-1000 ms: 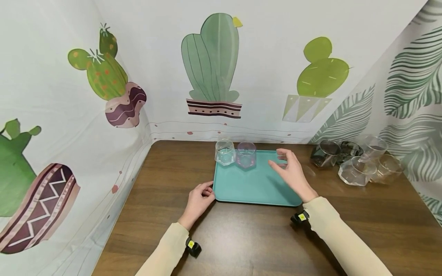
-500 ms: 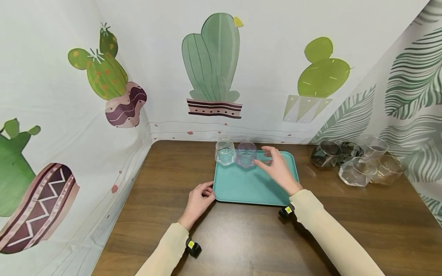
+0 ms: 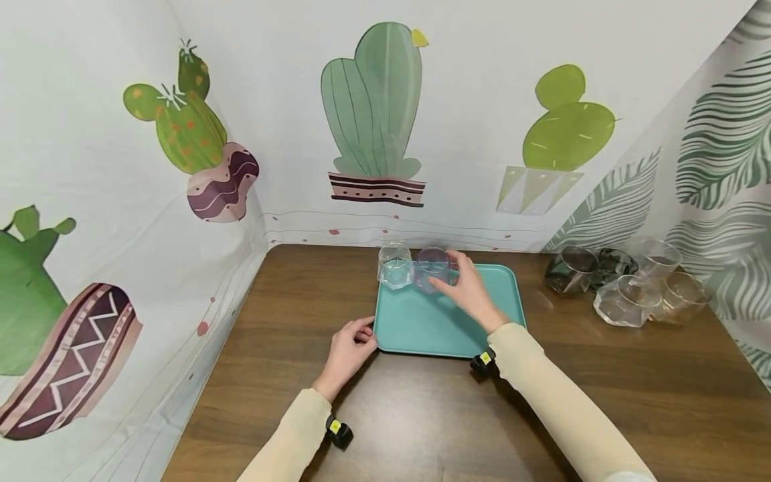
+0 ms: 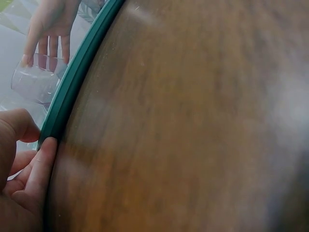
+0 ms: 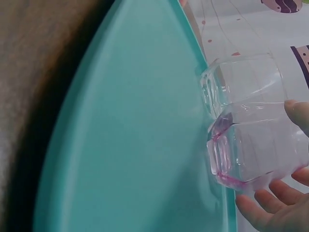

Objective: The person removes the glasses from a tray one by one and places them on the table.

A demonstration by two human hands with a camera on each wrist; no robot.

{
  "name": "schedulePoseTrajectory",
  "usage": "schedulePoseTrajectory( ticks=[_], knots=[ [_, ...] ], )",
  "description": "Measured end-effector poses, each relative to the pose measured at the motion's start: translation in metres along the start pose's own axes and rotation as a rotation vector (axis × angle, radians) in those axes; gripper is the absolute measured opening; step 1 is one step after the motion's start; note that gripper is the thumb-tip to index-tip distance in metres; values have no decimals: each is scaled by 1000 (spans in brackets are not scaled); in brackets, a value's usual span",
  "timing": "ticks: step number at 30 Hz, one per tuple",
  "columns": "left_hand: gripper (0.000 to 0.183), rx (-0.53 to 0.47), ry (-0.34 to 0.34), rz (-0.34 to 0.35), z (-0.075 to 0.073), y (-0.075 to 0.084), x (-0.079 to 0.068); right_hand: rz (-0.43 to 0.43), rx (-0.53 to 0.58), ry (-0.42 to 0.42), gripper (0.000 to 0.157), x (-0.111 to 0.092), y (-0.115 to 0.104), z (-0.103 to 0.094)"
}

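Note:
A teal tray (image 3: 446, 328) lies on the wooden table. At its back left stand a clear faceted glass (image 3: 394, 269) and, close beside it, a purple-tinted glass (image 3: 430, 262), both upright. My right hand (image 3: 468, 294) has its thumb and fingers round the right side of the purple-tinted glass; in the right wrist view the thumb lies at the upper side of that glass (image 5: 265, 152) and the other fingers at the opposite side. At the tray's front left corner, my left hand (image 3: 349, 348) pinches the rim, seen as a dark green edge (image 4: 72, 89) in the left wrist view.
At the right of the table several more glasses stand grouped: a dark grey one (image 3: 571, 271), another dark one (image 3: 613, 264), clear ones (image 3: 626, 301) and an amber one (image 3: 680, 298). A cactus-print cloth (image 3: 470, 134) hangs behind the table.
My right hand has moved left across the tray and its fingers have come round the purple-tinted glass. The left hand stays at the tray's corner, and both glasses stand where they were.

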State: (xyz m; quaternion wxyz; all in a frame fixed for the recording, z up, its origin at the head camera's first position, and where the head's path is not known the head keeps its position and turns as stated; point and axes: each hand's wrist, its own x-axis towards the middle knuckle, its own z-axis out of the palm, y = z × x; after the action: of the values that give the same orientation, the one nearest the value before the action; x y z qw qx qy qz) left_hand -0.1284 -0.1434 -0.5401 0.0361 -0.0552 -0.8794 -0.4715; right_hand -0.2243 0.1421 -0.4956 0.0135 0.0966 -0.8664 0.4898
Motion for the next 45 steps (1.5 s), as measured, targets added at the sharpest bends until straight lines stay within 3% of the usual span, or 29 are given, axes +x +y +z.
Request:
schedulePoseTrajectory(
  ticks=[13, 20, 25, 45],
  knots=[
    [41, -1, 0, -6, 0, 0, 1, 6, 78, 12, 80, 3, 4, 5],
    [40, 8, 18, 29, 2, -3, 2, 2, 109, 26, 79, -1, 6, 2],
    [39, 9, 26, 38, 3, -5, 1, -13, 83, 23, 84, -8, 8, -3],
    [41, 1, 13, 6, 1, -2, 0, -2, 51, 41, 76, -47, 13, -30]
  ],
)
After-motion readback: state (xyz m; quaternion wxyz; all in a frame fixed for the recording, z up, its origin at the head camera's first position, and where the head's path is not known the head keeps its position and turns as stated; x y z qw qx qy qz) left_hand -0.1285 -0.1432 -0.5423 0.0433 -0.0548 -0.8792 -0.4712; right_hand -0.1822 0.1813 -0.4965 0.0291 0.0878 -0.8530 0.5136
